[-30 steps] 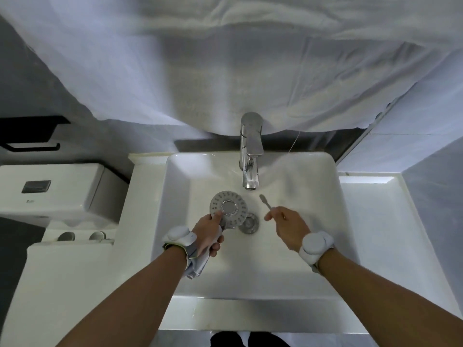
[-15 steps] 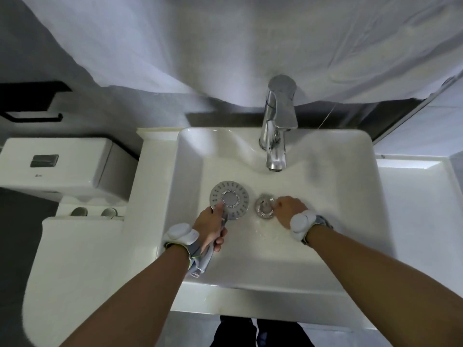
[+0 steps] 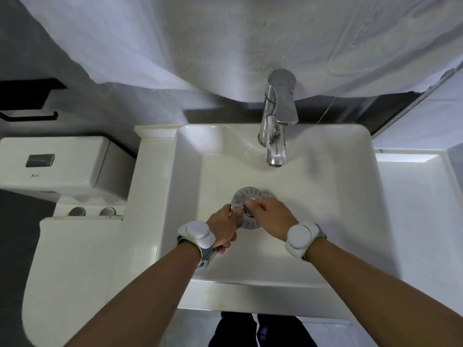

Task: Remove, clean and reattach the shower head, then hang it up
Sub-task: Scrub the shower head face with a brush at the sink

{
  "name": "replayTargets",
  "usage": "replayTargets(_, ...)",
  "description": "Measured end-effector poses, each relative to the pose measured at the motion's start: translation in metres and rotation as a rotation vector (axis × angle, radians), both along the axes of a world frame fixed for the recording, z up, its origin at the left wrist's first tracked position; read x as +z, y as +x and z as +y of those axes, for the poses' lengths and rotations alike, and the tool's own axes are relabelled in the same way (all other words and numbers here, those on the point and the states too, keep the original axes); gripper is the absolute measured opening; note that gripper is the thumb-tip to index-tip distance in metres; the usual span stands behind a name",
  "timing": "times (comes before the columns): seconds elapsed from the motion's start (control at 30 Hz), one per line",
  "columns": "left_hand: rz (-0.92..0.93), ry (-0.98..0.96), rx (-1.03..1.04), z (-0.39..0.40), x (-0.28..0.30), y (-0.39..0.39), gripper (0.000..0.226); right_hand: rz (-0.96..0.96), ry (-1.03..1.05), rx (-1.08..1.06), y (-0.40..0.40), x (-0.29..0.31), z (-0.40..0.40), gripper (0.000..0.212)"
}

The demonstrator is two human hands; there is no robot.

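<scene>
Head view, nearest first: two bare forearms reach in from the near edge of the basin, each wrist wearing a white puck-shaped band.
Left hand: left hand [image 3: 223,226] is curled round the handle of the shower head, thumb up by the rim of the disc; the handle's grey end pokes out below the wrist.
Right hand: right hand [image 3: 269,216] lies over the disc with fingertips pinched at its centre; whether a small tool is between them I cannot tell.
Shower head position: shower head [image 3: 246,199] hangs face-up over the middle of the wash basin [image 3: 325,221], low above its floor, detached from any hose that shows.
Shower head shape: flat round grey faceplate with rings of small nozzle marks and a shiny centre cap; slim handle.
Handling judgement: probably light, rigid plastic with a plated finish, likely slick if wet. Best held by the handle in a full wrap, as now, keeping the faceplate free for scrubbing; the nozzles and threaded end look like the parts to spare from knocks against ceramic.
Basin: glossy white ceramic, squarish with rounded corners, hard and smooth.
Faucet: chrome faucet [image 3: 276,121] stands at the basin's far edge, mirror-bright, no water running.
Left of the basin: white toilet cistern [image 3: 57,166] with a dark flush button.
Farthest: creased white cloth [image 3: 225,46] draped over the wall.
</scene>
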State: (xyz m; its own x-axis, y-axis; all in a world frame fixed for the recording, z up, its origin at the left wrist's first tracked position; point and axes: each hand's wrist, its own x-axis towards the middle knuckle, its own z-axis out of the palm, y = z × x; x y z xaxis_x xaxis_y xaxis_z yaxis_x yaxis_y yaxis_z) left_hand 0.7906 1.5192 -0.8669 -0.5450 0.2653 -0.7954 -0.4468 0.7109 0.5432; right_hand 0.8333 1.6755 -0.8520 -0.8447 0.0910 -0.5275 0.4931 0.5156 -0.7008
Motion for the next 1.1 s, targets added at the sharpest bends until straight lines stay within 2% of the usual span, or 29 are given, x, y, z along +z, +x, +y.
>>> replayTargets(0.07,0.022,0.007,-0.038,0.004,0.002,0.003,0.040,-0.004,0.044,-0.009,-0.008,0.001,0.007,0.042)
replayTargets(0.17,0.038,0.006,-0.042,0.005,0.004,0.005,0.039,0.013,0.087,-0.155,-0.010,-0.002,0.017,0.046)
replayTargets(0.27,0.040,-0.004,-0.037,0.005,0.005,0.004,0.039,0.011,0.104,0.026,0.005,-0.002,-0.003,0.040)
replayTargets(0.3,0.046,-0.003,-0.042,0.004,0.005,0.004,0.039,0.010,0.112,0.018,0.006,0.000,-0.005,0.039)
replayTargets(0.43,0.073,-0.022,-0.078,0.003,0.006,0.003,0.044,0.008,0.089,-0.209,-0.003,0.000,0.010,0.043)
replayTargets(0.5,0.074,-0.032,-0.087,0.003,0.006,0.002,0.044,-0.005,0.060,-0.087,0.001,0.001,0.001,0.041)
replayTargets(0.57,0.081,-0.025,-0.093,0.003,0.006,0.003,0.044,0.004,0.092,-0.058,0.003,-0.001,-0.003,0.040)
replayTargets(0.67,0.091,-0.026,-0.116,0.002,0.005,0.004,0.047,-0.009,0.098,-0.217,-0.004,0.000,0.009,0.038)
replayTargets(0.73,0.096,-0.019,-0.091,0.001,0.004,0.004,0.047,-0.030,0.065,-0.147,-0.001,0.001,0.002,0.036)
replayTargets(0.83,0.097,0.007,-0.004,-0.005,0.003,0.005,0.045,-0.045,0.123,-0.015,0.004,0.002,-0.005,0.040)
replayTargets(0.97,0.076,-0.004,0.063,-0.018,0.002,0.002,0.044,-0.134,0.190,-0.210,-0.005,-0.023,0.037,0.042)
replayTargets(1.1,0.036,0.022,0.123,-0.020,0.002,-0.007,0.045,-0.242,0.063,-0.409,-0.002,-0.046,0.069,0.014)
